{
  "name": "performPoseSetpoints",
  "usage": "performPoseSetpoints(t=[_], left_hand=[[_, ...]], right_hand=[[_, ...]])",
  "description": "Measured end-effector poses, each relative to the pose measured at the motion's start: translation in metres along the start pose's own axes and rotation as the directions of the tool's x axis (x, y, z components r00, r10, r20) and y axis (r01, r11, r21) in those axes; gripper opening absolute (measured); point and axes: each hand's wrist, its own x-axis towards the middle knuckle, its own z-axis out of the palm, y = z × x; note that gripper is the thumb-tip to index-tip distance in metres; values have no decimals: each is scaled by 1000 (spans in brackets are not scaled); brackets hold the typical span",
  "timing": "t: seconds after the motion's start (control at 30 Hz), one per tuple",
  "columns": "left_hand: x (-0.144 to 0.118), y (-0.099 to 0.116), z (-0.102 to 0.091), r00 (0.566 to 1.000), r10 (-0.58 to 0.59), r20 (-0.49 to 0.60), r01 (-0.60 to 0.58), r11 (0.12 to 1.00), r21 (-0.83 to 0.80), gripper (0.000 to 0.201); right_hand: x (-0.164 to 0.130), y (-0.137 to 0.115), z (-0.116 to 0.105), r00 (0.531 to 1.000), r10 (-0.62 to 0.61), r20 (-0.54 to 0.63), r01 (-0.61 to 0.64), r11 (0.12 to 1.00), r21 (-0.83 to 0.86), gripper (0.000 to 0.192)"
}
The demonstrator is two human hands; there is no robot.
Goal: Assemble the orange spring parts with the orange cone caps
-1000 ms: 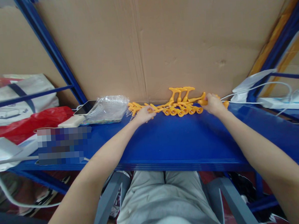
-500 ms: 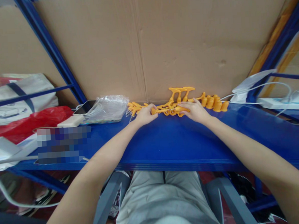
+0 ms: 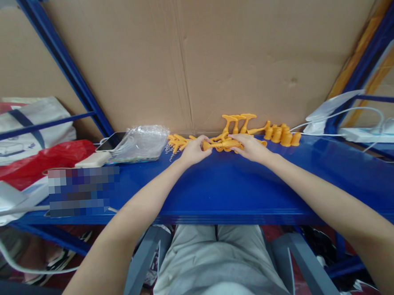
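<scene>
Hands, left (image 3: pixel 193 150) and right (image 3: pixel 250 146), each grip orange pieces (image 3: pixel 224 143) against the cardboard wall (image 3: pixel 244 51).

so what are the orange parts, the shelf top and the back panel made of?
Orange parts: likely moulded plastic, one even colour, smooth rounded shapes, slight sheen. Shelf top: probably painted metal, glossy blue with soft reflections. Back panel: corrugated cardboard, matte brown with creases and a dent.

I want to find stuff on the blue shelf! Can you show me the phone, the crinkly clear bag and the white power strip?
phone (image 3: pixel 111 141), head view, on its dark screen.
clear bag (image 3: pixel 143 143), head view, on its crinkled middle.
power strip (image 3: pixel 366 134), head view, on its white top.
</scene>
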Motion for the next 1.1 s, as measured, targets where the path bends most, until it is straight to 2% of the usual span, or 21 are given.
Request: performPoseSetpoints(t=[0.27, 0.47, 0.57, 0.67, 0.9, 1.03, 1.1], left_hand=[[2, -8, 2, 999, 36, -18, -35, 998, 49, 25], [2, -13, 2, 996, 74, -42, -71, 995, 77, 28], [2, -14, 2, 996, 57, -62, -52, 995, 84, 31], [2, -14, 1, 996, 43, -84, -36, 996, 84, 31], [1, -13, 4, 995, 19, -98, -19, 1000, 1, 29], [2, -15, 5, 996, -11, -92, 5, 997, -72, 29], [3, -16, 5, 996, -31, -87, 21, 994, -109, 29]], right_hand=[[2, 3, 7, 996, 87, -15, -86, 995, 56, 46], [4, 4, 3, 984, 180, -5, -172, 948, 269, 57], [2, 7, -2, 973, 220, 74, -229, 857, 462, 59], [1, 9, -5, 951, 275, 140, -304, 749, 589, 49], [5, -6, -3, 861, 452, 233, -479, 567, 670, 39], [8, -15, -1, 800, 541, 261, -551, 487, 678, 38], [9, -17, -2, 788, 548, 281, -567, 467, 679, 33]])
